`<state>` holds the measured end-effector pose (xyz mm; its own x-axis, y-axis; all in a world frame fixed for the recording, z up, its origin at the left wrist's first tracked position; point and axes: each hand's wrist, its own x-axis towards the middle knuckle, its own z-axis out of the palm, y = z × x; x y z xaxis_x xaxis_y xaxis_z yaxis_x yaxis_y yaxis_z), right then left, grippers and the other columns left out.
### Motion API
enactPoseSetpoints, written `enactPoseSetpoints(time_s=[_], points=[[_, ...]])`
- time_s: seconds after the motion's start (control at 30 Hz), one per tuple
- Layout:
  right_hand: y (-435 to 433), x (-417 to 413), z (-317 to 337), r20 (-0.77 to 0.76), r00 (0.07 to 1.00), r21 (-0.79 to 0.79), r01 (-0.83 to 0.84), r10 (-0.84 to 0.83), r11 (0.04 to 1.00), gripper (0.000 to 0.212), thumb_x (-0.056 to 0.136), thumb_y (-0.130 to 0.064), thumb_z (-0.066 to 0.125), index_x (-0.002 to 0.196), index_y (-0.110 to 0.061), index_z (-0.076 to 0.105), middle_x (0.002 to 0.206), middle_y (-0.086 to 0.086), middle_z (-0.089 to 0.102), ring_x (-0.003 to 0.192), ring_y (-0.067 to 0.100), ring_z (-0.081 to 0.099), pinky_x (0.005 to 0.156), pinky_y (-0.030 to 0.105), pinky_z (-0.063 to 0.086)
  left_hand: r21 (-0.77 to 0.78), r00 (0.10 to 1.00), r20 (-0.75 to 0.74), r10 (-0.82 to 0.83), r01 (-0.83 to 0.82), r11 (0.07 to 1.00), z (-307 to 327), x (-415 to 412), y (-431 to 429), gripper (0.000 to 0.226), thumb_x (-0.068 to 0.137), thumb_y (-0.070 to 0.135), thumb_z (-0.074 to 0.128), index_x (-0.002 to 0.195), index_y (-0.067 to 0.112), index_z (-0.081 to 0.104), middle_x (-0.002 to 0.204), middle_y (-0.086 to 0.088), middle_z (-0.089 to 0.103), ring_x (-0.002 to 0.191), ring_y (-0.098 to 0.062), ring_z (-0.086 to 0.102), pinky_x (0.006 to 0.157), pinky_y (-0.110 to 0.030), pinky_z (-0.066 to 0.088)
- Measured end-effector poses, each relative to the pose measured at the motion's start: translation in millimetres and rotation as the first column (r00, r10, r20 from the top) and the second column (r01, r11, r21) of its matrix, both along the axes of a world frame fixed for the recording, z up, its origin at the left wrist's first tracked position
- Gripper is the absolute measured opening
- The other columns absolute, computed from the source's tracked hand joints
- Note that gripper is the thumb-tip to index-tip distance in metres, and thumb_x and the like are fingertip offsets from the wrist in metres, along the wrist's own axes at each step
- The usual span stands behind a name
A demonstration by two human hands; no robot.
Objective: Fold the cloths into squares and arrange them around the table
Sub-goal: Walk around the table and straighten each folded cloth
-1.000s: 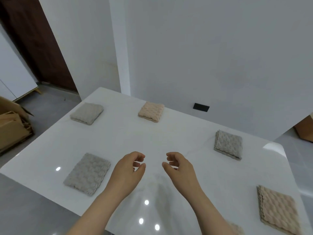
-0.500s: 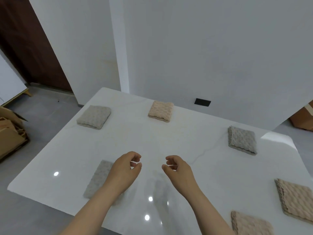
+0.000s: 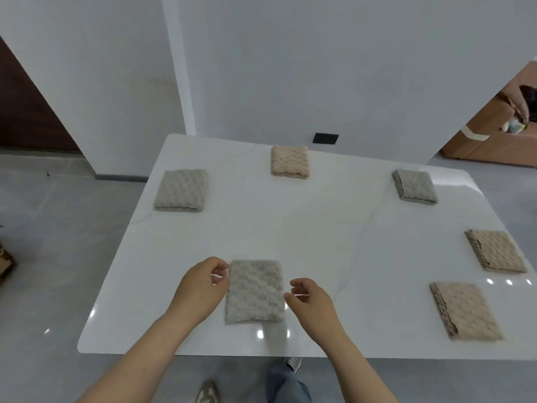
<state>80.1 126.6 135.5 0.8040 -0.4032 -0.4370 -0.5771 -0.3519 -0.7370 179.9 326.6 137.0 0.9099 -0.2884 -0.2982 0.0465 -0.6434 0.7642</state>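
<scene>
The left hand (image 3: 200, 289) hangs over the table (image 3: 319, 234) at the left edge of the near grey cloth (image 3: 255, 290), fingers curled loosely with thumb and forefinger a small gap apart; the fingertips sit right at the cloth's upper left edge, but whether they touch it cannot be told. The right hand (image 3: 312, 298) is at the cloth's right edge, fingers curled and slightly parted, thumb tip close to the cloth's lower right side; it grips nothing visible. Neither hand has hold of the cloth.

The near grey cloth lies flat, folded into a rough square, near the table's 6 o'clock edge. 5 more folded cloths lie around the table, all well apart from each other. A grey cloth (image 3: 180, 189) lies at about 10 o'clock, a beige cloth (image 3: 290, 162) at 12 o'clock, and a small grey cloth (image 3: 414, 186) at about 2 o'clock. A beige cloth (image 3: 495, 251) lies at 3 o'clock and another beige cloth (image 3: 465, 311) at about 4 o'clock.

The middle of the table is bare white marble. Nothing lies between the hands and the near cloth. Beyond the table at 12 o'clock, a black wall plate (image 3: 325, 138) sits low on the white wall. Below the table edge show a shoe (image 3: 207, 391) and a trouser leg (image 3: 286, 382).
</scene>
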Motion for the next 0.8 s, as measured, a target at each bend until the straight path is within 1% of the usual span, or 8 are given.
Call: enactPoseSetpoints(time_s=[0.17, 0.3, 0.4, 0.47, 0.63, 0.7, 0.77, 0.8], points=[[14.6, -6.0, -14.4, -0.058, 0.998, -0.026, 0.032, -0.033, 0.999, 0.033, 0.091, -0.026, 0.059, 0.122, -0.019, 0.055, 0.109, -0.006, 0.058, 0.097, 0.01, 0.06, 0.077, 0.018, 0.043, 0.041, 0.998, -0.056, 0.033, -0.03, 0.999, -21.7, -6.7, 19.6, 0.018, 0.092, 0.021, 0.054, 0.109, 0.02, 0.058, 0.102, 0.007, 0.061, 0.089, -0.01, 0.06, 0.071, -0.022, 0.044], [18.3, -5.9, -30.6, -0.109, 0.994, -0.064, 0.023, -0.03, 0.998, 0.034, 0.091, -0.027, 0.059, 0.123, -0.017, 0.055, 0.109, -0.003, 0.06, 0.096, 0.012, 0.06, 0.079, 0.021, 0.044, 0.071, 0.994, -0.107, 0.025, -0.017, 0.997, -41.2, -14.0, 29.6, 0.024, 0.09, 0.029, 0.058, 0.112, 0.018, 0.057, 0.101, 0.005, 0.062, 0.089, -0.01, 0.061, 0.076, -0.024, 0.046], [18.5, -5.1, -42.8, -0.147, 0.989, -0.086, 0.016, -0.029, 0.996, 0.035, 0.091, -0.029, 0.058, 0.124, -0.016, 0.053, 0.112, -0.001, 0.06, 0.097, 0.013, 0.06, 0.079, 0.023, 0.045, 0.094, 0.987, -0.162, 0.019, -0.004, 0.996, -57.2, -17.7, 31.1, 0.032, 0.088, 0.035, 0.06, 0.114, 0.018, 0.055, 0.101, 0.005, 0.062, 0.088, -0.01, 0.06, 0.075, -0.023, 0.044], [17.0, -3.5, -51.7, -0.166, 0.985, -0.089, 0.023, -0.038, 0.996, 0.038, 0.092, -0.029, 0.058, 0.126, -0.015, 0.052, 0.116, 0.002, 0.059, 0.098, 0.014, 0.059, 0.078, 0.023, 0.044, 0.109, 0.977, -0.21, 0.024, -0.001, 0.994, -68.2, -20.0, 27.9, 0.038, 0.088, 0.037, 0.061, 0.118, 0.017, 0.052, 0.104, 0.002, 0.062, 0.091, -0.012, 0.06, 0.078, -0.024, 0.044], [12.1, 6.4, -73.5, -0.213, 0.976, -0.066, 0.038, -0.051, 0.997, 0.047, 0.093, -0.028, 0.057, 0.135, -0.011, 0.045, 0.125, 0.008, 0.056, 0.098, 0.015, 0.052, 0.078, 0.023, 0.039, 0.104, 0.945, -0.305, 0.12, -0.092, 0.99, -94.0, -26.1, 12.6, 0.053, 0.087, 0.036, 0.063, 0.129, 0.009, 0.046, 0.115, -0.005, 0.06, 0.098, -0.015, 0.055, 0.08, -0.023, 0.04], [10.5, 10.1, -81.1, -0.229, 0.972, -0.051, 0.042, -0.053, 0.998, 0.05, 0.093, -0.027, 0.057, 0.137, -0.008, 0.043, 0.119, 0.007, 0.057, 0.094, 0.016, 0.053, 0.075, 0.022, 0.039, 0.09, 0.931, -0.333, 0.149, -0.125, 0.988, -101.7, -29.1, 6.1, 0.059, 0.087, 0.036, 0.064, 0.133, 0.006, 0.043, 0.123, -0.008, 0.058, 0.098, -0.014, 0.052, 0.082, -0.023, 0.038], [9.3, 13.1, -88.5, -0.24, 0.97, -0.046, 0.028, -0.038, 0.999, 0.051, 0.092, -0.026, 0.059, 0.136, -0.006, 0.043, 0.101, 0.001, 0.056, 0.087, 0.015, 0.053, 0.064, 0.021, 0.041, 0.072, 0.919, -0.352, 0.177, -0.162, 0.984, -108.8, -31.2, 0.9, 0.063, 0.086, 0.035, 0.065, 0.135, 0.004, 0.042, 0.125, -0.01, 0.057, 0.098, -0.014, 0.051, 0.083, -0.023, 0.038], [9.2, 13.7, -91.6, -0.245, 0.969, -0.047, 0.017, -0.028, 0.999, 0.05, 0.091, -0.025, 0.06, 0.134, -0.006, 0.043, 0.092, -0.002, 0.053, 0.082, 0.014, 0.052, 0.06, 0.018, 0.04, 0.063, 0.913, -0.36, 0.19, -0.18, 0.982, -111.6, -31.7, -1.3, 0.063, 0.086, 0.034, 0.066, 0.135, 0.004, 0.041, 0.124, -0.01, 0.058, 0.098, -0.013, 0.051, 0.083, -0.023, 0.037]])
